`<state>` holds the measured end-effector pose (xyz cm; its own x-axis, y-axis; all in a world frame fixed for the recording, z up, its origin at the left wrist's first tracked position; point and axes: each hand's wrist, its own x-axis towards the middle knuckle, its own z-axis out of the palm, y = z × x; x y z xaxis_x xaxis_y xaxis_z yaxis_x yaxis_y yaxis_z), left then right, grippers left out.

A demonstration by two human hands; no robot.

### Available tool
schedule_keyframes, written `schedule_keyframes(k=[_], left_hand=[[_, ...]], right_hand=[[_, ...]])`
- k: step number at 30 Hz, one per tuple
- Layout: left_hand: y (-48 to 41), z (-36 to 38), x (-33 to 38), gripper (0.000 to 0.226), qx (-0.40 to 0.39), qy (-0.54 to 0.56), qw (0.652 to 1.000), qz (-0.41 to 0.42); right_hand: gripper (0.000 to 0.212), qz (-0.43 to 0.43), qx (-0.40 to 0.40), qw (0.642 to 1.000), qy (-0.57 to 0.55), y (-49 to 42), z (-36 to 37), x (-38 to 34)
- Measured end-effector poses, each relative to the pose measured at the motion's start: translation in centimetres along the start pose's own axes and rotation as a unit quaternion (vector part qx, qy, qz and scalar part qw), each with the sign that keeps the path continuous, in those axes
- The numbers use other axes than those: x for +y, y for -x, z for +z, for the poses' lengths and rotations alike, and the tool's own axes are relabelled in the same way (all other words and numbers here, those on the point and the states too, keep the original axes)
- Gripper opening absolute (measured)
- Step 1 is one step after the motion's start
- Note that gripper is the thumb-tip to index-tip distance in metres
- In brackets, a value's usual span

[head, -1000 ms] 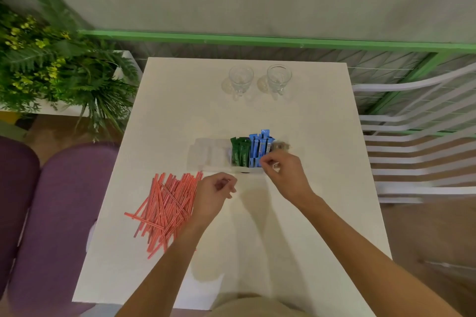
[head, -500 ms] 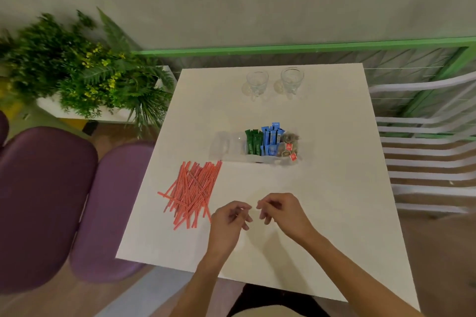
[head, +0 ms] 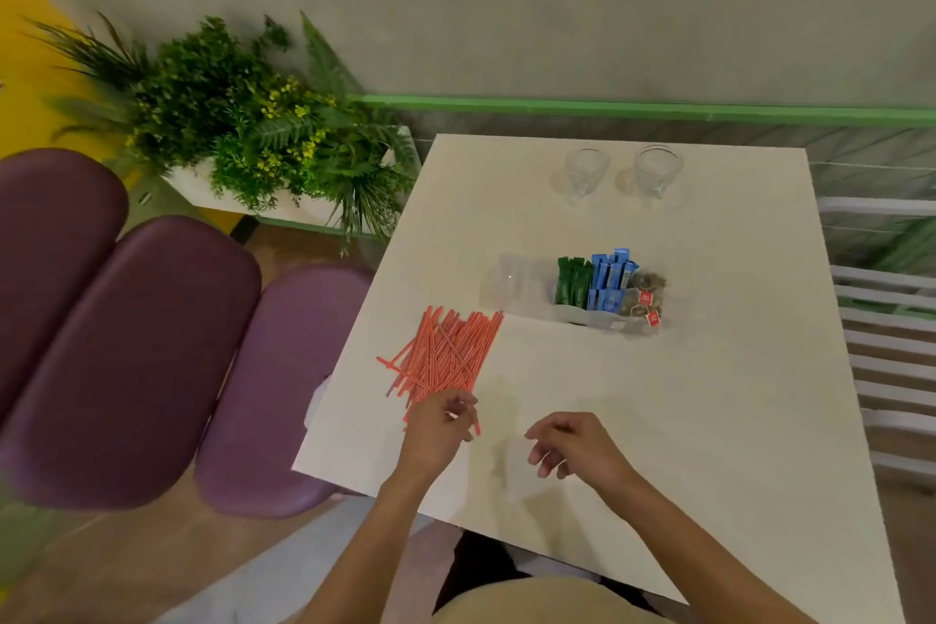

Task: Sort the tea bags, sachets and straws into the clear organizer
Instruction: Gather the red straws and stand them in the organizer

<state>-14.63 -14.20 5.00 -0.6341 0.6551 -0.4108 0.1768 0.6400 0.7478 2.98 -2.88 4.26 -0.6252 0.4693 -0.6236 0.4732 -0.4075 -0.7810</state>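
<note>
Where the orange straws (head: 451, 352) lie heaped at the left of the white table (head: 709, 395), the left hand (head: 438, 428) sits over their near ends, fingers curled; whether it pinches a straw cannot be told. Right hand (head: 575, 443): beside it, above bare tabletop, fingers loosely bent, holding nothing. Clear organizer (head: 519, 281): mid-table, just beyond the straws' far tips. Contents, left to right: green sachets (head: 572, 286), blue sachets (head: 613, 276), tea bags (head: 646, 296) with red tags. Two glasses (head: 585, 172) stand near the far edge. Off-table, left: purple chairs (head: 126, 360), planter of greenery (head: 243, 117).
</note>
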Motion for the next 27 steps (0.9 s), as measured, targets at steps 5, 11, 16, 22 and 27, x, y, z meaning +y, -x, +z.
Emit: schedule_keyframes(k=[5, 11, 16, 22, 27], left_hand=[[-5.7, -3.5, -3.5, 0.012, -0.016, -0.118, 0.993, -0.007], [-14.0, -7.1, -4.4, 0.017, -0.02, -0.164, 0.986, -0.013], [-16.4, -7.1, -4.7, 0.026, -0.088, -0.247, 0.964, -0.029], [-16.9, -5.7, -4.3, 0.036, -0.11, -0.37, 0.922, 0.031], [-15.9, -4.9, -4.4, 0.025, -0.113, -0.365, 0.924, 0.023]], right_hand=[[0.017, 0.046, 0.028, 0.998, -0.018, -3.3, 2.9, 0.1], [0.016, 0.085, 0.098, 0.991, -0.026, -8.1, 6.1, -1.5], [0.017, 0.128, 0.109, 0.986, -0.007, -9.4, 8.8, -1.5], [0.019, 0.157, 0.099, 0.983, 0.014, -9.1, 9.0, -0.4], [0.017, 0.155, 0.08, 0.985, 0.015, -8.6, 7.9, 0.8]])
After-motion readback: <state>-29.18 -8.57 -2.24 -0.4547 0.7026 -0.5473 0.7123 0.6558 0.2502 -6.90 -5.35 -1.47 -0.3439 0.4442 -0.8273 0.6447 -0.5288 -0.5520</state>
